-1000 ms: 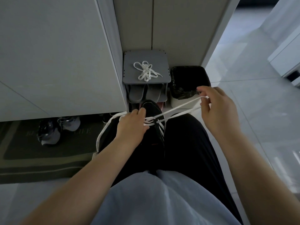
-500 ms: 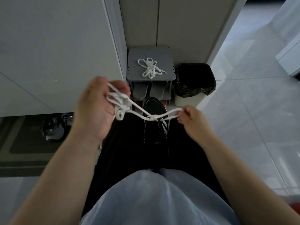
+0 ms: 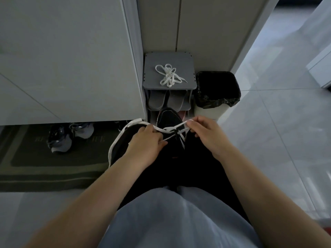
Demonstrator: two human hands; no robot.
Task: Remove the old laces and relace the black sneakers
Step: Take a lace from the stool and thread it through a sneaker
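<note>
Crossing the lace [image 3: 166, 130] over the black sneaker [image 3: 169, 116].
We saw left hand [image 3: 145, 143] and right hand [image 3: 206, 134] each pinching it; we judged even, flat pulls best.

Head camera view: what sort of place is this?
Most likely a home entryway: a small shoe rack holding slippers stands against the wall, a doormat with grey sneakers lies beside it, and the floor is tiled.

Pale panelled wall [image 3: 62, 59] meets a glossy light-tiled floor [image 3: 277, 131]. In the corner stands a grey shoe rack [image 3: 188, 59] holding grey slippers [image 3: 157, 102]; a black-lined bin [image 3: 209, 112] sits just beside it. A dark doormat [image 3: 26, 163] lies at left. Lighting is dim.
</note>
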